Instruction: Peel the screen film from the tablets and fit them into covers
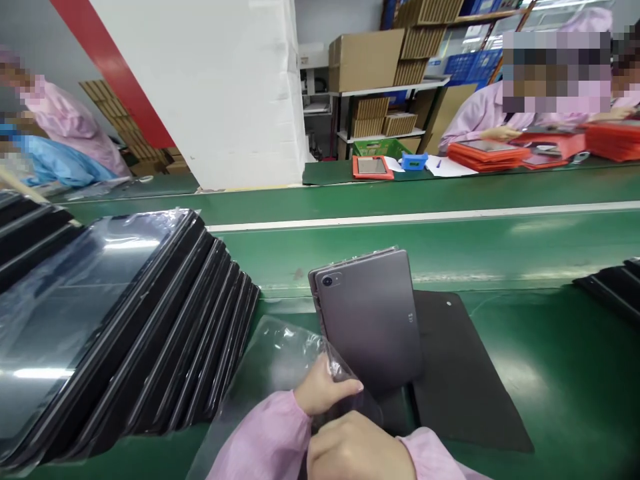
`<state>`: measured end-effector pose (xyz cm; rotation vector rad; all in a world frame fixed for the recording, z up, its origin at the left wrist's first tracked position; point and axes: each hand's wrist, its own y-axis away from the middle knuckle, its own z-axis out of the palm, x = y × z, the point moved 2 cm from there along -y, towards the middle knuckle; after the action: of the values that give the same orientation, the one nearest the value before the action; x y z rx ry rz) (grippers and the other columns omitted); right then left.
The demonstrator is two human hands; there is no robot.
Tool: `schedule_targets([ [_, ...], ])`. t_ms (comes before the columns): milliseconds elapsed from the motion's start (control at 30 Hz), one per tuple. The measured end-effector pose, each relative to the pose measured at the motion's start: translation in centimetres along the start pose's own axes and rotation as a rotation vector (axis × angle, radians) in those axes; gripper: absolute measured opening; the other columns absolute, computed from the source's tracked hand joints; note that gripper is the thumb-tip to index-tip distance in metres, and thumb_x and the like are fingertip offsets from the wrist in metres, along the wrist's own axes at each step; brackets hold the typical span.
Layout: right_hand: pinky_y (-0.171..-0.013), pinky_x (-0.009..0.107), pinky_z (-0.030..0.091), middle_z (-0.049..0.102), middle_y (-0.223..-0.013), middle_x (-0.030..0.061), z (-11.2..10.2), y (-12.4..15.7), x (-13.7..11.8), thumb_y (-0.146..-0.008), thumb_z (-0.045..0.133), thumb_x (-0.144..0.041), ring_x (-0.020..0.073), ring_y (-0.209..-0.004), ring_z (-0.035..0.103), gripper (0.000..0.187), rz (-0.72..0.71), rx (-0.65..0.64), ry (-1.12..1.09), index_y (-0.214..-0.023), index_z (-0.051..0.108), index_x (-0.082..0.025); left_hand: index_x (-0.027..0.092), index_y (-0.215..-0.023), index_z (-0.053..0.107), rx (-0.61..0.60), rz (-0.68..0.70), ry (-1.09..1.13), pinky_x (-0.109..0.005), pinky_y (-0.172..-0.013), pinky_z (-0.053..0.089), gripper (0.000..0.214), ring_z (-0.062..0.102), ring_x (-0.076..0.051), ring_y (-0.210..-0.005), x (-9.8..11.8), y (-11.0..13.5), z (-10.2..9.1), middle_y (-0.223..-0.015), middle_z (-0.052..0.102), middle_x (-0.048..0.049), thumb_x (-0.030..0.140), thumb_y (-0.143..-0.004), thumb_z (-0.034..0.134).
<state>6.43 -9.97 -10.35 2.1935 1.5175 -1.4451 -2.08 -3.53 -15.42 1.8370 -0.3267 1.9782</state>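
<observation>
Near the bottom centre, my left hand (325,390) is closed on a clear plastic bag (273,363), its thumb pointing right. The bag drapes over the green surface to the left of that hand. Just below and to the right, my right hand (360,448) is curled with knuckles up; its fingertips and whatever they hold are hidden. Beyond both hands a grey tablet (370,320) leans with its back and camera towards me, and another thin edge shows behind it. To its right a flat black mat (465,373) lies partly under the tablet.
A slanted row of black tablets in film (150,327) fills the left side. More dark flat items (613,290) lie at the right edge. Across the green belt (450,243) are red-cased tablets (487,155), a blue bin (414,161) and co-workers in pink. A white pillar (215,93) stands behind.
</observation>
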Motion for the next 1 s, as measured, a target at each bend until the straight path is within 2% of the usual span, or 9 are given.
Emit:
schedule_targets([
  [100, -0.053, 0.019, 0.044, 0.067, -0.067, -0.0016, 0.0, 1.0, 0.7, -0.094, 0.052, -0.025, 0.0083, -0.055, 0.059, 0.038, 0.068, -0.093, -0.087, -0.057, 0.048, -0.020, 0.014, -0.116, 0.065, -0.053, 0.038, 0.067, -0.046, -0.101, 0.049, 0.054, 0.066, -0.031, -0.109, 0.0, 0.0, 0.2, -0.115, 0.072, -0.0132, 0.035, -0.069, 0.080],
  [233, -0.056, 0.019, 0.046, 0.068, -0.069, -0.0010, -0.9, 0.9, 0.1, -0.090, 0.055, -0.019, 0.0101, -0.060, 0.062, 0.026, 0.076, -0.050, -0.166, -0.064, 0.058, -0.019, 0.014, -0.113, 0.068, -0.074, 0.034, 0.062, -0.044, -0.099, 0.051, 0.047, 0.067, -0.031, -0.107, 0.0, 0.0, 0.2, -0.112, 0.074, -0.0124, 0.031, -0.071, 0.078],
  [367, -0.064, 0.022, 0.052, 0.071, -0.069, 0.0018, -5.2, 0.7, -1.0, -0.089, 0.065, -0.029, 0.0129, -0.064, 0.065, 0.019, 0.191, 0.087, -0.253, -0.073, 0.070, -0.019, 0.014, -0.101, 0.070, -0.042, -0.072, 0.075, -0.045, -0.091, 0.054, 0.043, 0.070, -0.032, -0.097, -0.2, 0.1, 0.0, -0.101, 0.076, -0.0114, 0.032, -0.065, 0.083],
  [467, -0.059, 0.023, 0.052, 0.069, -0.067, 0.0019, -10.3, 2.8, -0.4, -0.084, 0.071, -0.026, 0.0132, -0.061, 0.064, 0.015, 0.349, 0.388, -0.206, -0.070, 0.070, -0.019, 0.015, -0.100, 0.069, 0.058, -0.159, 0.130, -0.045, -0.092, 0.053, 0.047, 0.069, -0.032, -0.099, -0.7, 0.4, -0.2, -0.101, 0.076, -0.0111, 0.031, -0.059, 0.086],
  [567, -0.058, 0.024, 0.053, 0.067, -0.065, 0.0011, -14.6, 7.2, 1.5, -0.082, 0.072, -0.030, 0.0133, -0.060, 0.064, 0.016, 0.519, 0.883, -0.126, -0.071, 0.067, -0.019, 0.015, -0.099, 0.069, 0.151, -0.149, 0.166, -0.046, -0.099, 0.048, 0.049, 0.066, -0.033, -0.106, -1.5, 0.5, -0.7, -0.106, 0.075, -0.0112, 0.028, -0.055, 0.088],
  [633, -0.063, 0.026, 0.056, 0.067, -0.069, 0.0011, -15.7, 10.2, 2.7, -0.079, 0.074, -0.038, 0.0141, -0.063, 0.066, 0.020, 0.622, 1.213, -0.058, -0.078, 0.068, -0.019, 0.014, -0.102, 0.069, 0.163, -0.151, 0.189, -0.046, -0.101, 0.046, 0.053, 0.065, -0.033, -0.107, -1.9, 0.5, -0.9, -0.106, 0.075, -0.0116, 0.028, -0.054, 0.088],
  [733, -0.067, 0.031, 0.059, 0.069, -0.077, 0.0036, -14.1, 12.5, 3.7, -0.075, 0.075, -0.046, 0.0164, -0.069, 0.068, 0.031, 0.720, 1.428, -0.014, -0.087, 0.069, -0.018, 0.013, -0.103, 0.069, 0.196, -0.197, 0.300, -0.045, -0.097, 0.048, 0.056, 0.067, -0.032, -0.102, -2.1, 0.5, -1.0, -0.103, 0.075, -0.0125, 0.029, -0.053, 0.087],
  [900, -0.080, 0.040, 0.061, 0.077, -0.094, 0.0087, -7.2, 10.1, 3.8, -0.071, 0.078, -0.042, 0.0234, -0.085, 0.073, 0.041, 0.771, 1.166, -0.311, -0.103, 0.069, -0.019, 0.015, -0.109, 0.068, 0.281, -0.270, 0.409, -0.041, -0.087, 0.055, 0.061, 0.070, -0.030, -0.092, -1.5, 1.0, -0.7, -0.095, 0.076, -0.0102, 0.030, -0.052, 0.087],
  [1000, -0.093, 0.046, 0.056, 0.077, -0.102, 0.0095, -4.6, 8.4, 3.7, -0.069, 0.080, -0.037, 0.0272, -0.099, 0.072, 0.042, 0.750, 1.168, -0.513, -0.104, 0.067, -0.019, 0.015, -0.114, 0.066, 0.300, -0.258, 0.389, -0.039, -0.085, 0.056, 0.068, 0.070, -0.028, -0.090, -1.4, 1.2, -0.8, -0.094, 0.076, -0.0091, 0.033, -0.052, 0.088],
])
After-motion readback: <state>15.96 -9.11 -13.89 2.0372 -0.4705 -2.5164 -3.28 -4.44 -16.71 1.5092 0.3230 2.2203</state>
